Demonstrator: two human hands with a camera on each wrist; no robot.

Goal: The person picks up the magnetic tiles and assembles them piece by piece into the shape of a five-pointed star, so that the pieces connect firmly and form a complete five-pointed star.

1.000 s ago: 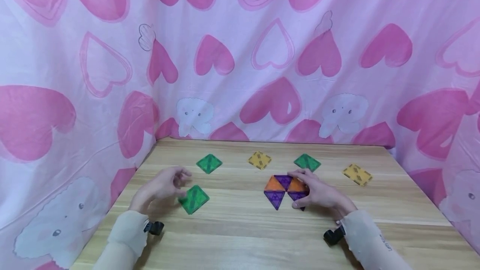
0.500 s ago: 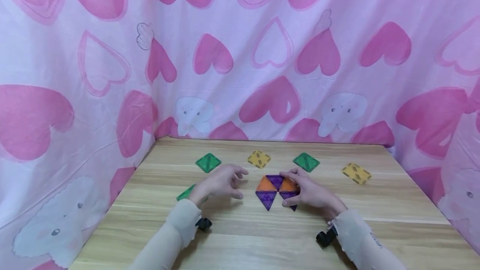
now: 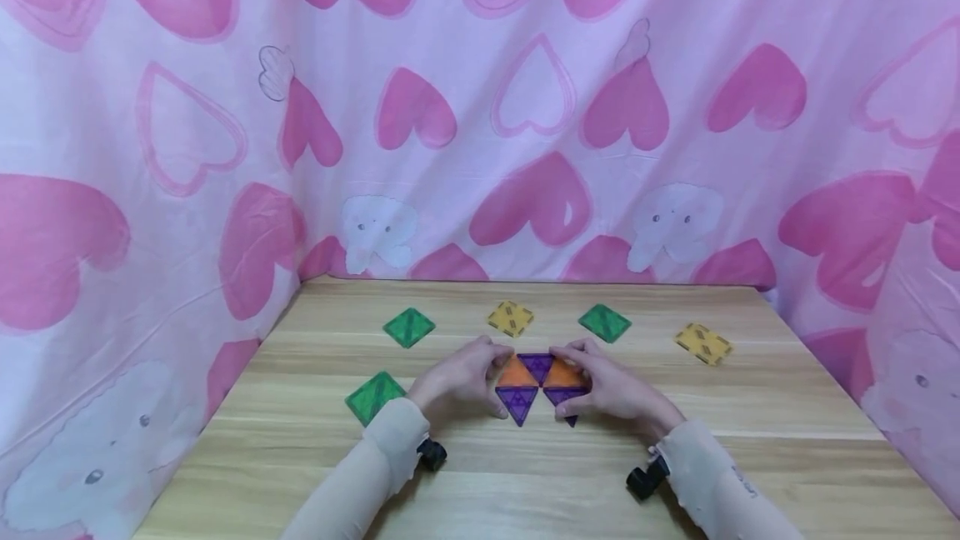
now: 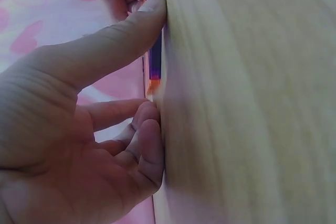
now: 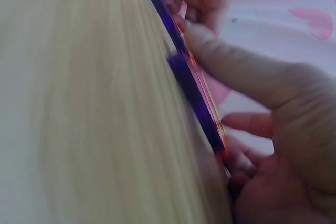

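Purple and orange triangular magnetic tiles lie joined flat in a fan. At its left side my left hand (image 3: 467, 377) spans the edge, thumb by the lower left purple triangle (image 3: 517, 403) and index finger by the left orange triangle (image 3: 516, 373). My right hand (image 3: 617, 383) holds the right side, thumb over the lower right purple triangle (image 3: 564, 397) and fingers by the right orange triangle (image 3: 561, 375). Between the orange tiles sits the top purple triangle (image 3: 536, 367). In the right wrist view a purple tile edge (image 5: 197, 100) shows beneath my right thumb.
A green tile (image 3: 375, 397) lies by my left wrist. Farther back on the wooden table (image 3: 525, 482) are another green tile (image 3: 408, 327), a yellow tile (image 3: 511, 318), a third green tile (image 3: 604, 322) and a yellow tile (image 3: 703, 343). A heart-print curtain (image 3: 525, 190) surrounds the table.
My left hand has come from beside the front green tile rightward to the fan's left edge. The fan and my right hand have shifted a little to the left.
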